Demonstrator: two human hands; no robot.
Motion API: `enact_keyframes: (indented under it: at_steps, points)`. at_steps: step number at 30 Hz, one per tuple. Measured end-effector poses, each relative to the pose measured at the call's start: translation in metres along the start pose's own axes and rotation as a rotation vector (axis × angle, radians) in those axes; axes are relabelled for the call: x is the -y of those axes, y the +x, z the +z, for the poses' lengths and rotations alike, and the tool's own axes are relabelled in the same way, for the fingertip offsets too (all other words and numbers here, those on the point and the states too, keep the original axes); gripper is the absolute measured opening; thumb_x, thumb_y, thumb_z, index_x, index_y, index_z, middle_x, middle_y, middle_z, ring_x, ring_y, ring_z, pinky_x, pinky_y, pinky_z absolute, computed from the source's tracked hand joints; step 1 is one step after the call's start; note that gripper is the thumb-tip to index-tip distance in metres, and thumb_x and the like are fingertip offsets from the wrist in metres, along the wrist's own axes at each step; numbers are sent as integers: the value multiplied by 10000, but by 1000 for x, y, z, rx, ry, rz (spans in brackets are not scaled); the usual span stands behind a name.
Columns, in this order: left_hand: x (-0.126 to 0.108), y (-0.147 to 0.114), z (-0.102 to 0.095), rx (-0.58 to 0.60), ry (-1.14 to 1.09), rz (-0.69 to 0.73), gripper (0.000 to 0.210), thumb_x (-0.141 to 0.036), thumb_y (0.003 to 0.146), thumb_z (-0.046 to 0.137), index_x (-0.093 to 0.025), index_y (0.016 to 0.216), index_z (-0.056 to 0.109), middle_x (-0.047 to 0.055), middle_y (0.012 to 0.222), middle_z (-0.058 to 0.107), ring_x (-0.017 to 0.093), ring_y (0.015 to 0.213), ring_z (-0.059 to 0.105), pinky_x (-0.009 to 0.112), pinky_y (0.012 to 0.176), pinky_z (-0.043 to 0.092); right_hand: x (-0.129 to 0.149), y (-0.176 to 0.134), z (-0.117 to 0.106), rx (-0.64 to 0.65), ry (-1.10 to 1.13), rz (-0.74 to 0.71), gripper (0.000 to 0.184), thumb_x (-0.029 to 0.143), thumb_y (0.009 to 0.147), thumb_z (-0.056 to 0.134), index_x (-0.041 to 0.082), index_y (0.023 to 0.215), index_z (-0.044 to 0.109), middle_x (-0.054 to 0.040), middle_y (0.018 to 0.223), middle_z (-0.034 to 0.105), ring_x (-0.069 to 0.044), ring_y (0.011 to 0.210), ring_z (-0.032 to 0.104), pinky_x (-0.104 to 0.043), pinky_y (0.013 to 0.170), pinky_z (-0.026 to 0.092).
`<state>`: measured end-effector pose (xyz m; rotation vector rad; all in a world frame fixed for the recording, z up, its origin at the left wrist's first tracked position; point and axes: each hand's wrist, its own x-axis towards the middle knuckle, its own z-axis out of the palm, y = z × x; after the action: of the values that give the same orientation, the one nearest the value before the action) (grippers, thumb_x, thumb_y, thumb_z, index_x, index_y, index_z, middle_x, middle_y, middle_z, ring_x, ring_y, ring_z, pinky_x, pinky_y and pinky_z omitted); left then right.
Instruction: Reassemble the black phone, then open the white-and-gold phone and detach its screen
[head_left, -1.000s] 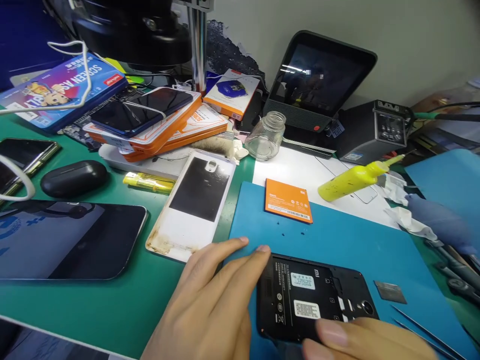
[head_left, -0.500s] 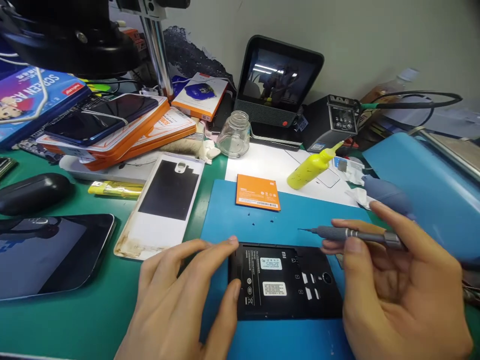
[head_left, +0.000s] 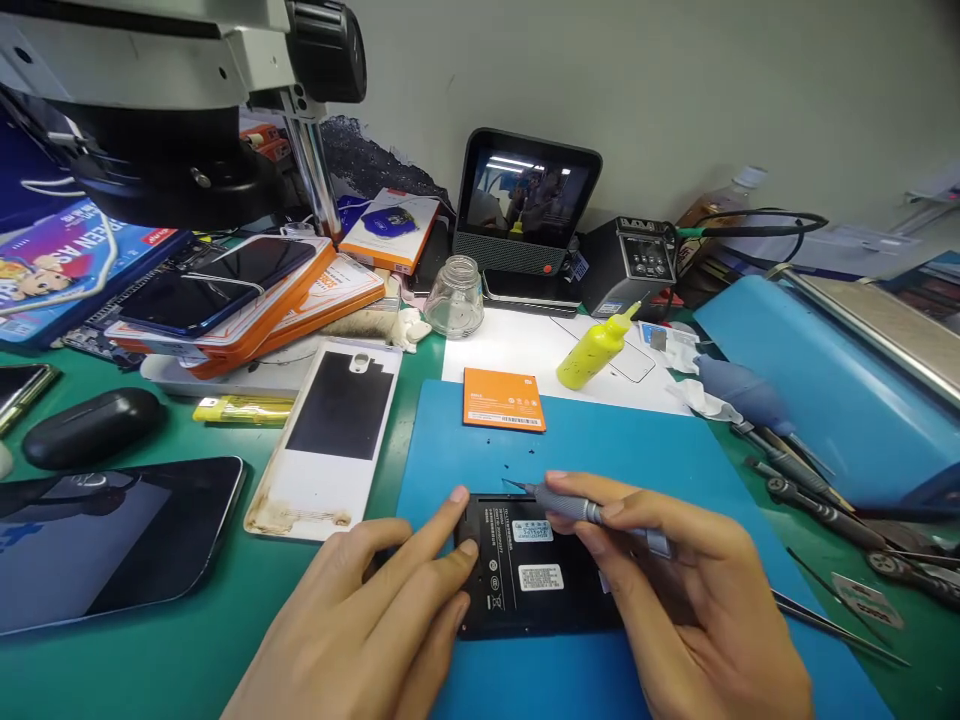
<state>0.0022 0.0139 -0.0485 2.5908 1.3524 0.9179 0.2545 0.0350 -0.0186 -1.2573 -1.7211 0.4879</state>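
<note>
A black phone body point(head_left: 499, 615) lies back up on the blue mat, with printed text and two white labels. My left hand point(head_left: 367, 610) steadies its left end, index fingertip at the far corner and thumb on the edge. In my right hand point(head_left: 690, 590) is a slim grey precision screwdriver point(head_left: 570, 504), gripped between thumb and fingers. Its thin tip points left, close to the phone's far edge; I cannot tell whether it touches. The right hand covers the phone's camera end. Several tiny dark screws point(head_left: 506, 466) lie on the mat just beyond, near an orange battery point(head_left: 504, 400).
A white phone back cover point(head_left: 315, 480) and a dark phone point(head_left: 112, 540) lie left. A yellow bottle point(head_left: 596, 352) and a glass jar point(head_left: 456, 297) stand behind. Tweezers point(head_left: 840, 628) and several tools point(head_left: 817, 505) lie right. A microscope point(head_left: 172, 130) overhangs the upper left.
My right hand has brought the screwdriver left and over the phone, its tip now by the far edge. My left thumb has come onto the phone's left end. The view has shifted.
</note>
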Motion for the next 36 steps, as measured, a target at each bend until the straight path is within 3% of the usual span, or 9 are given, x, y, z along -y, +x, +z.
enact_keyframes:
  at_steps: [4, 8, 11, 15, 23, 30, 36]
  points:
    - [2, 0, -2, -3, -32, -16, 306, -141, 1103, 648, -235, 1384, 728, -10, 1697, 636, 206, 1111, 715, 304, 958, 669, -1, 1, -2, -47, 32, 34, 179, 200, 1115, 663, 338, 1229, 651, 7, 1319, 844, -196, 1166, 856, -278, 1034, 703]
    - [-1, 4, -2, -50, -3, -44, 277, -168, 1094, 682, -240, 1344, 776, 20, 1668, 668, 243, 1181, 702, 360, 998, 662, 13, 4, -3, -189, 170, 98, 233, 268, 1085, 736, 345, 1293, 664, -3, 1131, 879, -171, 806, 875, -210, 787, 733]
    - [0, 7, -3, -106, 2, 23, 245, -250, 1113, 699, -229, 1337, 797, 31, 1549, 761, 244, 1153, 699, 342, 966, 661, 27, -1, 5, -273, 388, 294, 359, 387, 1103, 715, 367, 1452, 630, -14, 1030, 853, -167, 636, 806, -245, 641, 718]
    - [2, 8, -4, -162, -5, 42, 232, -282, 1166, 631, -211, 1269, 825, 24, 1439, 822, 226, 1107, 684, 307, 937, 647, 35, -14, 21, -221, 610, 509, 479, 409, 1080, 743, 388, 1539, 607, -36, 1127, 810, -181, 747, 809, -288, 720, 716]
    - [9, -2, 0, -103, -3, 47, 300, -201, 1115, 703, -225, 1404, 778, 40, 1594, 724, 250, 1185, 651, 351, 980, 663, 23, -19, 26, -101, 625, 527, 497, 402, 1074, 750, 376, 1560, 654, -92, 1358, 787, -203, 1089, 813, -254, 921, 693]
    - [6, 2, -4, -132, 1, 47, 261, -192, 1133, 660, -215, 1344, 812, 22, 1522, 779, 227, 1111, 672, 322, 957, 663, 22, -19, 26, -128, 569, 466, 502, 386, 1071, 748, 360, 1561, 643, -81, 1200, 825, -206, 983, 826, -252, 847, 706]
    - [8, 0, -4, -89, 9, 65, 290, -175, 1136, 647, -217, 1381, 795, 8, 1563, 752, 220, 1175, 668, 317, 1024, 632, 33, -15, 30, -203, 608, 490, 428, 389, 1069, 760, 362, 1486, 672, -46, 1025, 828, -178, 777, 795, -272, 730, 714]
